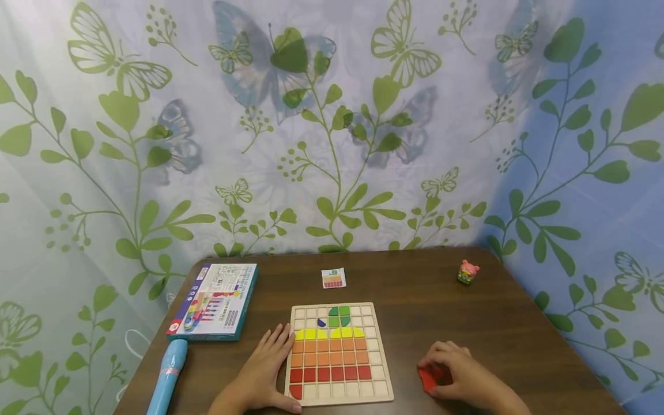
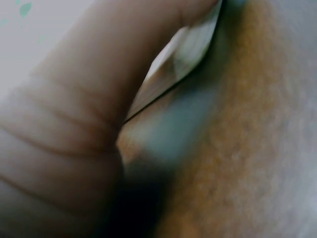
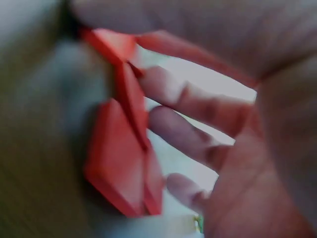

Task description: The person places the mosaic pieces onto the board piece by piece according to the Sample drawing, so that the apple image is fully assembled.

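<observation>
A square wooden grid board (image 1: 351,388) lies on the table in the head view, with rows of red, orange and yellow tiles, several green pieces and a blue piece (image 1: 321,322). My left hand (image 1: 259,366) lies flat at its left edge, fingers spread and thumb at the near corner, close to a red rounded tile (image 1: 295,392). To the right of the board, my right hand (image 1: 459,369) holds a cluster of red blocks (image 1: 427,378) at the tabletop. In the right wrist view, thumb and fingers curve around these angular red blocks (image 3: 116,156); the left wrist view is blurred.
A small pattern card (image 1: 334,278) lies beyond the board. At the left are a boxed set (image 1: 215,302) and a light blue microphone-shaped object (image 1: 168,374). A small pink-topped figurine (image 1: 467,272) stands at the back right. A printed curtain (image 1: 332,144) hangs behind the table.
</observation>
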Demonstrator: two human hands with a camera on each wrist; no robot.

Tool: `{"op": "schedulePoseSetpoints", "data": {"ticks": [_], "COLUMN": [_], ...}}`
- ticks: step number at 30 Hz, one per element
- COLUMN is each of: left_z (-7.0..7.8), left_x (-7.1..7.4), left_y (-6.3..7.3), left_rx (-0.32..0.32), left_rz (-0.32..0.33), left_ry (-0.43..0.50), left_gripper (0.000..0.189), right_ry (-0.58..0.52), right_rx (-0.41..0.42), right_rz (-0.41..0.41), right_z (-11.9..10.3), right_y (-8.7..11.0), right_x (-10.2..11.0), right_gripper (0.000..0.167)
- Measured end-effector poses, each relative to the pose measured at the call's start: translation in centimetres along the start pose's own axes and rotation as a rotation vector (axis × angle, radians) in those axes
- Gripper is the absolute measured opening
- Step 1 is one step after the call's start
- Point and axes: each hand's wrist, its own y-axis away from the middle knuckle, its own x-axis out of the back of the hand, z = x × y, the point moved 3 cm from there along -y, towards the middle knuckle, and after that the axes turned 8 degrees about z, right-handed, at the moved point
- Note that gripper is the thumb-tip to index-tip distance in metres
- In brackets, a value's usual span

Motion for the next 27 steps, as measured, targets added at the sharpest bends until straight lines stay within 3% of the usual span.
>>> {"op": "schedulePoseSetpoints", "data": {"ticks": [11, 18, 27], "left_z": [0.1, 0.0, -0.1], "left_x": [0.0, 0.0, -0.1], "left_y": [0.0, 0.0, 0.0], "left_rx": [0.013, 0.010, 0.010], "left_rz": [-0.023, -0.014, -0.020], "left_ry": [-0.002, -0.007, -0.019], "left_gripper": [0.141, 0.142, 0.142], "right_ry": [0.066, 0.018, -0.044], "right_rx": [-0.010, 0.118, 0.202], "right_rz": [0.069, 0.177, 0.310], "right_z": [-0.2, -0.1, -1.3], "right_y": [-1.1, -1.5, -2.1], "right_x": [-1.1, -1.8, -1.9], "right_gripper": [0.036, 0.033, 0.039]}}
